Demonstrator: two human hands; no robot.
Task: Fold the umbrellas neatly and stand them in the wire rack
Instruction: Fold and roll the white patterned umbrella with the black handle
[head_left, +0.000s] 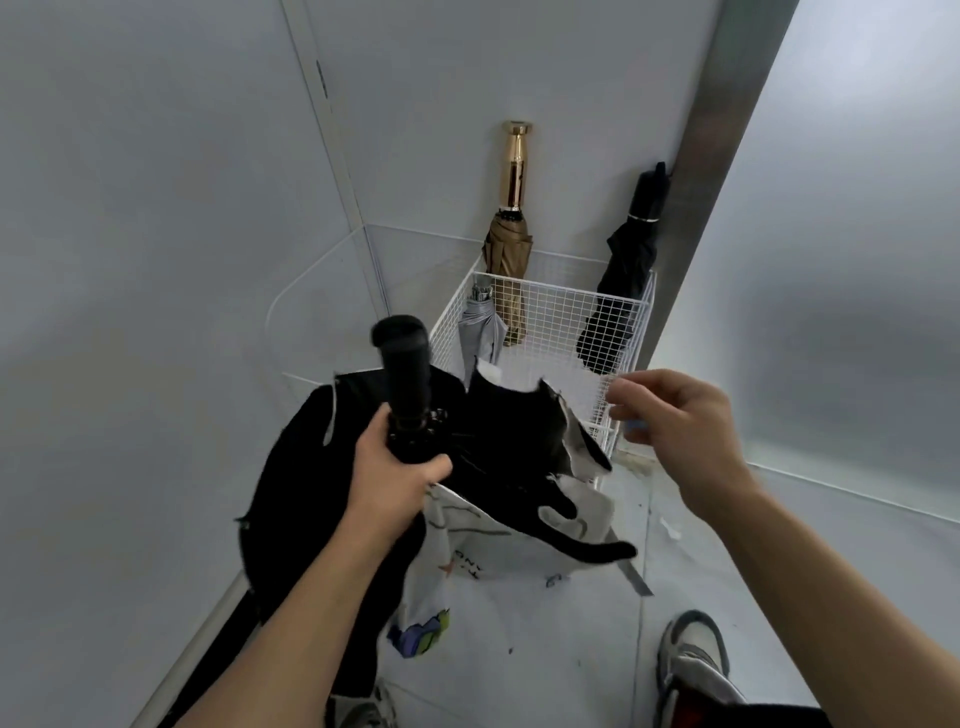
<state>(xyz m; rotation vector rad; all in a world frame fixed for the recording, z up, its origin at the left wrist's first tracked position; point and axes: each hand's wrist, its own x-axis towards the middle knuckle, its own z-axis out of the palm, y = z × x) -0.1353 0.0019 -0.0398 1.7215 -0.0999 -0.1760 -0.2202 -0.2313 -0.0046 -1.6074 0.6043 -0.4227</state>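
Gripping the black collapsible umbrella with loose black-and-white canopy (498, 447) just below its thick black handle (405, 364), the left hand (400, 478) is closed tight around the shaft, handle pointing up and away from the person. The canopy is not yet folded: its panels hang slack and crumpled below and to the right of the fist, black on the outside with a pale printed lining showing where the fabric flops open near the floor. The right hand (675, 421) is free and open, fingers loosely curled, hovering to the right of the canopy and just in front of the near rim of the white wire rack (561, 312). The rack stands in the far corner against the pale walls. Three umbrellas stand in it: a folded tan umbrella with a shiny gold handle (511, 234) upright against the far wall, a small grey folded umbrella (480, 327) leaning in the near left corner just beside it, and a loosely gathered black umbrella (623, 270) tilted against the right side, well apart from the other two. A grey-and-white sneaker (696, 660) rests on the pale floor at near right.
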